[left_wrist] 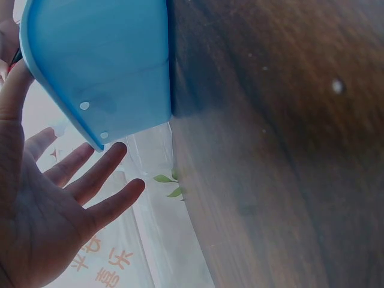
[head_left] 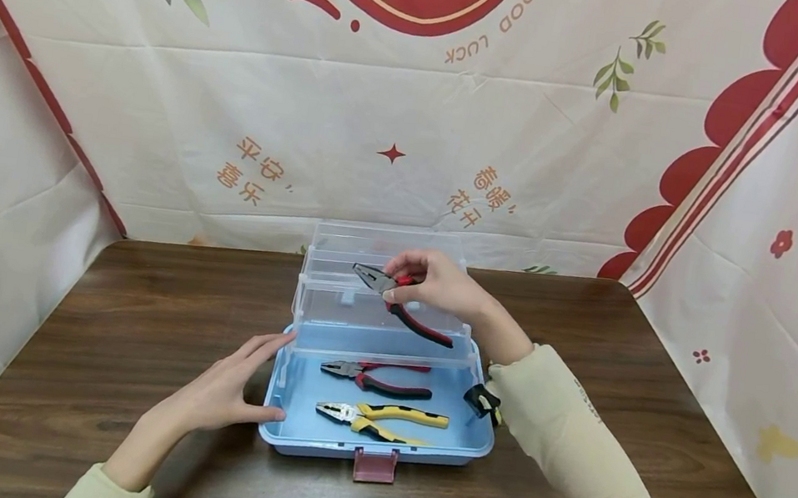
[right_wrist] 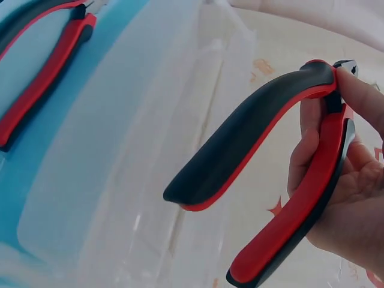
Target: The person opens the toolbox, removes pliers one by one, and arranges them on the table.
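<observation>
My right hand (head_left: 440, 281) holds red-and-black pliers (head_left: 421, 327) near their pivot, above the back of a blue toolbox (head_left: 298, 440). In the right wrist view the pliers' handles (right_wrist: 252, 138) are spread apart. Another pair of red-and-black pliers (head_left: 396, 388) lies in the box, and yellow-and-black pliers (head_left: 402, 414) lie in front of it. Fingers spread, my left hand (head_left: 229, 387) touches the box's left rim; the left wrist view shows its fingers straight beside the blue wall (left_wrist: 114, 66).
The toolbox's clear lid (head_left: 385, 239) stands raised at the back, with a clear tray behind the right hand. A pinkish latch (head_left: 374, 466) hangs at the box's front. Brown wooden table (head_left: 155, 318) lies around the box; a printed white cloth (head_left: 389, 96) rises behind it.
</observation>
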A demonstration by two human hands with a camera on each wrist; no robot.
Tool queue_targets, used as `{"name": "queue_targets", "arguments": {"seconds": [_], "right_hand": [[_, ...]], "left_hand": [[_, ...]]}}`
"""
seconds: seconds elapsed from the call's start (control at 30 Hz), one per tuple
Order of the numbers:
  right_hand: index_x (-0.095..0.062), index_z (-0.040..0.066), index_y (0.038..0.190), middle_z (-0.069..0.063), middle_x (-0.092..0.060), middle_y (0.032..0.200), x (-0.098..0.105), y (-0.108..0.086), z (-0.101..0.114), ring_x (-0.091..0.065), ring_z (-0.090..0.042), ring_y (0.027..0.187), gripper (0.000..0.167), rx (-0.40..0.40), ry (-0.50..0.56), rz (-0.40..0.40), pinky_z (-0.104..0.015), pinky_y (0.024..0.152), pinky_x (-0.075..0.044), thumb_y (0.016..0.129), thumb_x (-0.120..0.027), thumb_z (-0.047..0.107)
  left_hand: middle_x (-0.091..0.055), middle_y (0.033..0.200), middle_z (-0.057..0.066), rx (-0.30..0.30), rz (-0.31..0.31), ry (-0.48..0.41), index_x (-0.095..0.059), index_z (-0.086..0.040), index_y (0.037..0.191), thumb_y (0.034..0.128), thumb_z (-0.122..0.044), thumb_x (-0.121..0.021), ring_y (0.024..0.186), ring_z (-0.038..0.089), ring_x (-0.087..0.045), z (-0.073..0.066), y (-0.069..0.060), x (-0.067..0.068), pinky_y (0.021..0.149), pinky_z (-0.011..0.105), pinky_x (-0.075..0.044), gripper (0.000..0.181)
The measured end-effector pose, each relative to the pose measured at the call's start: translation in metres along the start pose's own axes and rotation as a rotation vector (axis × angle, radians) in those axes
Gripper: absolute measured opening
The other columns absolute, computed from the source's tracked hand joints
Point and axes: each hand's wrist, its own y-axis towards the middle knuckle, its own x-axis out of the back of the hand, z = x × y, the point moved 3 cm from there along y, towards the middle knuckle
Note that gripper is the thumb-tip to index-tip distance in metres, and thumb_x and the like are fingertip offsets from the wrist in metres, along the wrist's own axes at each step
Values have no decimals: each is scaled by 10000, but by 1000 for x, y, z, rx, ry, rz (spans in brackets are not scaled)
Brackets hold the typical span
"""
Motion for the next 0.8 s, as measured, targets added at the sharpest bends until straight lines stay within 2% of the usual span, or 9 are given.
{"name": "queue_targets", "arguments": {"seconds": [0.13, 0.4, 0.67, 0.8], "right_hand": [[-580, -15, 992, -102, -567, 857, 11, -6, 1, -509, -225, 775, 261, -40, -2, -57, -284, 674, -438, 759, -683, 43], [-566, -9, 1016, -101, -579, 869, 32, -20, -6, -535, -224, 796, 279, -112, 33, -135, -378, 732, -431, 770, -675, 62], [-550, -20, 1048, -107, -582, 897, 50, -33, -21, -547, -212, 814, 319, -149, 12, -188, -289, 732, -438, 774, -673, 87], [-533, -19, 1069, -116, -575, 915, 58, -41, -28, -540, -215, 827, 357, -191, 12, -212, -290, 755, -424, 777, -678, 125]], "left_hand": [[-311, 1328, 50, -3, 5, -8, -228, -197, 1407, 666, -367, -760, 1105, 260, -432, -1, 0, 0, 826, 479, -380, 928], [-312, 1325, 51, 1, 10, -14, -229, -195, 1406, 666, -363, -761, 1101, 274, -435, 0, 0, 0, 825, 480, -381, 927], [-316, 1323, 55, 12, 11, -13, -234, -193, 1405, 665, -367, -760, 1097, 274, -436, -1, 0, 1, 831, 478, -378, 924], [-315, 1324, 54, 9, 13, -15, -231, -197, 1406, 669, -367, -757, 1101, 273, -435, -1, 0, 1, 830, 477, -378, 921]]}}
